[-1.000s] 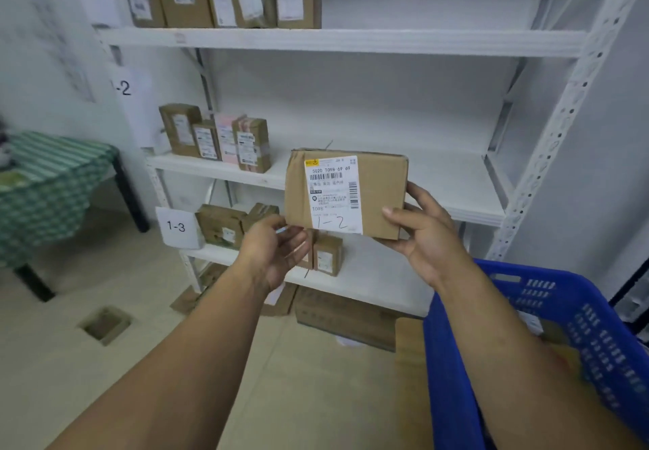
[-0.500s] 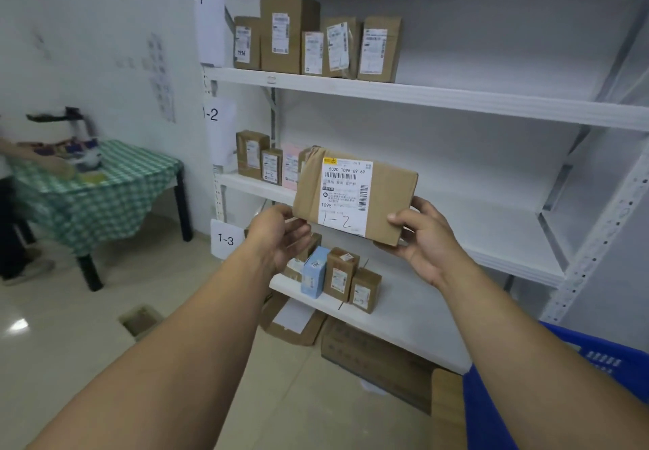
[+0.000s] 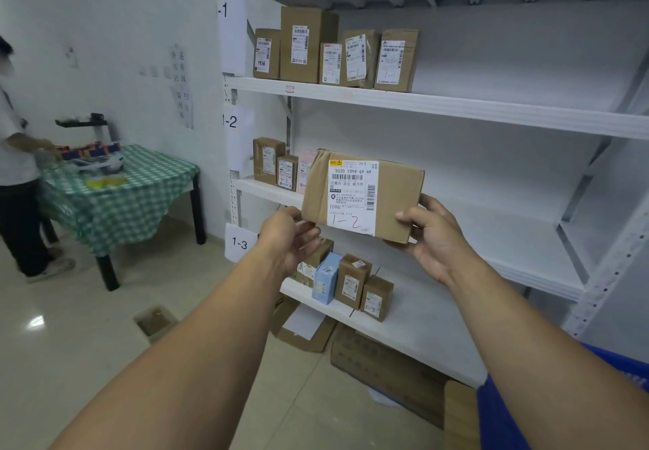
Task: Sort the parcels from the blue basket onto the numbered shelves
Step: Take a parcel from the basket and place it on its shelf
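I hold a brown cardboard parcel [image 3: 393, 197] upright in front of the white shelves, its white label hand-marked "1-2". My right hand [image 3: 433, 239] grips its lower right corner, thumb on the front. My left hand [image 3: 288, 239] holds its lower left corner from below. The parcel hangs level with the shelf tagged 1-2 [image 3: 491, 235], to the right of the parcels [image 3: 277, 165] standing there. A corner of the blue basket [image 3: 505, 414] shows at the bottom right.
Shelf 1-1 [image 3: 456, 107] carries several labelled boxes on its left; shelf 1-3 [image 3: 404, 326] holds small boxes, one light blue. Flat cartons lie on the floor beneath. At left, a green checked table [image 3: 123, 197] with a person standing beside it.
The view has tilted up and left, so the basket has nearly left the frame. The parcel stays in both hands and has come a little closer to shelf 1-2.
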